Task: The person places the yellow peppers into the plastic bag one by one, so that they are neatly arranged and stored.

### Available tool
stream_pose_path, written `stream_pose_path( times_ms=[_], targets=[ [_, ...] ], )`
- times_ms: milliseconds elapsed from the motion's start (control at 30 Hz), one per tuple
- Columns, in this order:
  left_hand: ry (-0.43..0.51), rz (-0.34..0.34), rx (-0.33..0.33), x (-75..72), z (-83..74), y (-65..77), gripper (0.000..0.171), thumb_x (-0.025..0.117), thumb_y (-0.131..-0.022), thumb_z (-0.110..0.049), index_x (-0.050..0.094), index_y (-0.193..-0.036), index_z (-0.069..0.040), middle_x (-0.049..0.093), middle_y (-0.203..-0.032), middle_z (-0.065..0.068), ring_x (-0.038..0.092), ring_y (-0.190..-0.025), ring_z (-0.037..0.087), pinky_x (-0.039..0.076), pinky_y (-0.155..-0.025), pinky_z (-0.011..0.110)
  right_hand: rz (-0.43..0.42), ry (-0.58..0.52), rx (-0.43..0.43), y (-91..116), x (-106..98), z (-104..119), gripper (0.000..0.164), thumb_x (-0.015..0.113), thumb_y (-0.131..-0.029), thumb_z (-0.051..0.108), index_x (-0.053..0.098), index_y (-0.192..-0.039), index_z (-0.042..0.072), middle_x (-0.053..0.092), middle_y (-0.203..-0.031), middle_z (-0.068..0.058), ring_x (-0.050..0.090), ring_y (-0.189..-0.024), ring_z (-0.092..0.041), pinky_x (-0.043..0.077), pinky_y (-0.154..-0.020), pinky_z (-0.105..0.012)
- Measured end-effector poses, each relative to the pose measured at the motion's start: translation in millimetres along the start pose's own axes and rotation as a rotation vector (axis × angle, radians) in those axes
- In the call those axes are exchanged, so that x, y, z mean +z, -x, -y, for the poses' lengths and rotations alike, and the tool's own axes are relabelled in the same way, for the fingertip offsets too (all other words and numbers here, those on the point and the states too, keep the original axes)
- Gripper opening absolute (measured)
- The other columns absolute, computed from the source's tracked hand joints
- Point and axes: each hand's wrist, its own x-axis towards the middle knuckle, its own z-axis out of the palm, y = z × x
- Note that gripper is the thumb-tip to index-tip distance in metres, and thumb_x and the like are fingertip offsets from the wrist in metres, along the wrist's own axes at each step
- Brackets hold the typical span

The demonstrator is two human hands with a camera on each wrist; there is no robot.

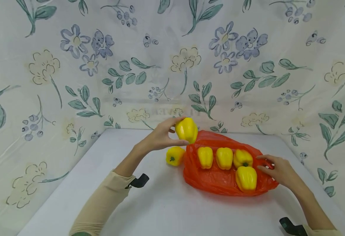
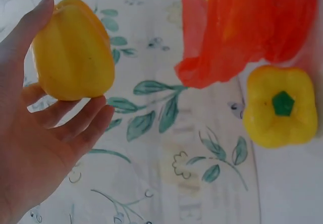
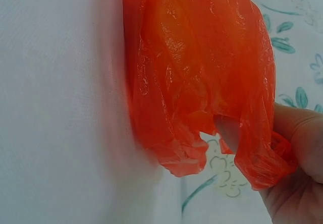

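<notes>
My left hand [image 1: 160,135] holds a yellow bell pepper [image 1: 186,130] between thumb and fingers, raised over the far side of the table. In the left wrist view the thumb lies along the top of this pepper [image 2: 74,50] and the fingertips sit under it. A red plastic bag [image 1: 219,182] lies spread on the table with several yellow bell peppers [image 1: 224,158] on it. At the bag's right end my right hand [image 1: 281,170] grips its edge. The right wrist view shows the crumpled bag [image 3: 202,57] bunched between thumb and fingers of this hand [image 3: 298,168].
Another yellow bell pepper [image 1: 174,156] lies on the white table [image 1: 149,203] just left of the bag, its green stem facing the near side. Behind the table hangs a floral-patterned sheet [image 1: 160,82], which also runs along both sides.
</notes>
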Motion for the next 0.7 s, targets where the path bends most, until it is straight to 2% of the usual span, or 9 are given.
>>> stream_pose_path(
  times_ms=[167,267,467,700],
  targets=[
    [-0.001,0.051,0.080,12.4,-15.8,-18.6,0.089,0.080,-0.078,-0.042,0.037,-0.151,-0.015,0.052,-0.142,-0.002,0.053,-0.114,0.012,0.053,-0.094,0.036,-0.001,-0.002,0.012,0.6,-0.1,0.5,0.041,0.072,-0.088,0.025,0.063,-0.124,0.005,0.064,-0.114,-0.026,0.058,-0.090,-0.029,0.061,-0.068,-0.038],
    [0.023,0.093,0.101,23.3,-24.3,-27.6,0.088,0.081,-0.079,-0.040,0.036,-0.151,-0.015,0.048,-0.147,-0.001,0.051,-0.119,0.012,0.053,-0.096,0.036,-0.005,-0.003,0.014,1.1,0.4,0.0,0.041,0.072,-0.089,0.025,0.063,-0.124,0.005,0.063,-0.115,-0.027,0.058,-0.089,-0.028,0.061,-0.066,-0.035],
    [-0.005,0.206,0.050,48.7,-35.0,-39.6,0.091,0.079,-0.079,-0.045,0.032,-0.153,-0.020,0.043,-0.151,0.000,0.045,-0.130,0.016,0.047,-0.106,0.034,-0.013,-0.004,0.010,2.0,1.8,1.0,0.040,0.073,-0.088,0.023,0.063,-0.123,0.006,0.063,-0.117,-0.027,0.059,-0.091,-0.029,0.061,-0.067,-0.036],
    [-0.047,0.317,0.027,83.4,-40.8,-49.1,0.089,0.079,-0.079,-0.042,0.032,-0.152,-0.021,0.044,-0.145,0.000,0.046,-0.122,0.012,0.049,-0.098,0.023,-0.025,-0.003,-0.003,1.9,0.2,1.2,0.039,0.073,-0.087,0.021,0.064,-0.122,0.006,0.065,-0.116,-0.026,0.059,-0.091,-0.029,0.061,-0.069,-0.038]
  ],
)
